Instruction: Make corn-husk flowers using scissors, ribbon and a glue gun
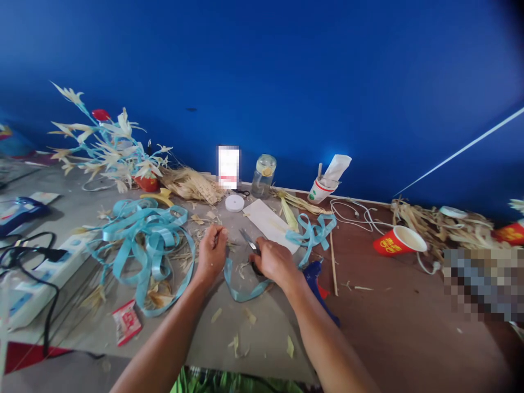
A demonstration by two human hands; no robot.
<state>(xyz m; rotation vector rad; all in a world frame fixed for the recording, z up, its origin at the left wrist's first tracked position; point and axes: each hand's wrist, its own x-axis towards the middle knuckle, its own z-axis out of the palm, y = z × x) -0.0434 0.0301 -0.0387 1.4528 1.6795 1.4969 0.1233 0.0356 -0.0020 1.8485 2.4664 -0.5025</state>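
My left hand [212,252] is closed in a pinch on one end of a light blue ribbon strip [241,293], which loops down on the table between my hands. My right hand [275,262] grips a pair of scissors [249,242] whose blades point up and left toward my left hand. A big tangle of the same blue ribbon [148,237] lies to the left. Another ribbon bow [311,232] sits just right of my right hand. A blue glue gun [315,275] lies partly under my right forearm.
A bouquet of dried-leaf flowers [107,147] stands at the back left. A glass jar [263,176], white tape roll [234,203], paper cup [321,190], tipped red cup [399,240], white cables [354,214], dried husks [434,226] and a power strip [28,286] lie around.
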